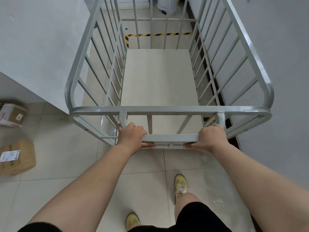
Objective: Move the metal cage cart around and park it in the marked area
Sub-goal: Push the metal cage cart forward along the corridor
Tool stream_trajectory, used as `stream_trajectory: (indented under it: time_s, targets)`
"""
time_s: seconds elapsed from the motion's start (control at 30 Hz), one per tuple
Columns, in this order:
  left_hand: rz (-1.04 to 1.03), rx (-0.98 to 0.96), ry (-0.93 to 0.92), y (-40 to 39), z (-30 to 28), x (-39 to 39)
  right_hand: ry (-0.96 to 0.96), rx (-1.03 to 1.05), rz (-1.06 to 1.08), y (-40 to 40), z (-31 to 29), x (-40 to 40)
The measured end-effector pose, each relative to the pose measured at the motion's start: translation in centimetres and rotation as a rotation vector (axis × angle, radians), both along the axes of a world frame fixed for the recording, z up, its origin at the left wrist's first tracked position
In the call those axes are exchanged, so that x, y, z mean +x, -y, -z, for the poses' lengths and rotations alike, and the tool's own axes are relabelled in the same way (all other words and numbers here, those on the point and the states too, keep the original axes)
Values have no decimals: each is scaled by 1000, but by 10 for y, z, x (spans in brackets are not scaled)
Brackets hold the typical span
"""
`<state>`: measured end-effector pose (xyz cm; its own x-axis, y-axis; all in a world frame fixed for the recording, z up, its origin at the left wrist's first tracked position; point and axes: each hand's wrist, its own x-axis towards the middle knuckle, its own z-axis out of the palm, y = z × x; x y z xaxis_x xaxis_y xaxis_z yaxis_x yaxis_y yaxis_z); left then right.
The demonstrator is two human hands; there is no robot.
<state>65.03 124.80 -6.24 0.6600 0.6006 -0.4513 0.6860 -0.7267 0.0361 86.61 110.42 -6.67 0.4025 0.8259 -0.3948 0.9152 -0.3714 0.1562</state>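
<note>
A grey metal cage cart point(168, 108) with barred sides and a pale flat deck stands right in front of me in a narrow passage. My left hand point(132, 135) grips the left end of its horizontal push handle point(170, 137). At the handle's right end, my right hand point(209, 138) holds on the same way. Yellow-and-black striped floor tape point(158, 34) marks a corner and a far line on the tiles, seen through the cart's front bars. A short piece of the same tape point(211, 117) shows low at the cart's right rear.
A white wall point(41, 47) runs close along the cart's left and a grey wall point(284, 64) along its right. Two cardboard parcels point(13, 114) point(16, 157) lie on the tiled floor at my left. A white bin point(167, 5) stands beyond the tape.
</note>
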Motion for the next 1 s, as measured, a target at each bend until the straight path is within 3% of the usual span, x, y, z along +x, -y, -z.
stream_trajectory:
  time_s: [1.0]
  targets:
    - [-72,7,-15,-94,-1,154,-6,-49,-67,-111,-9,161]
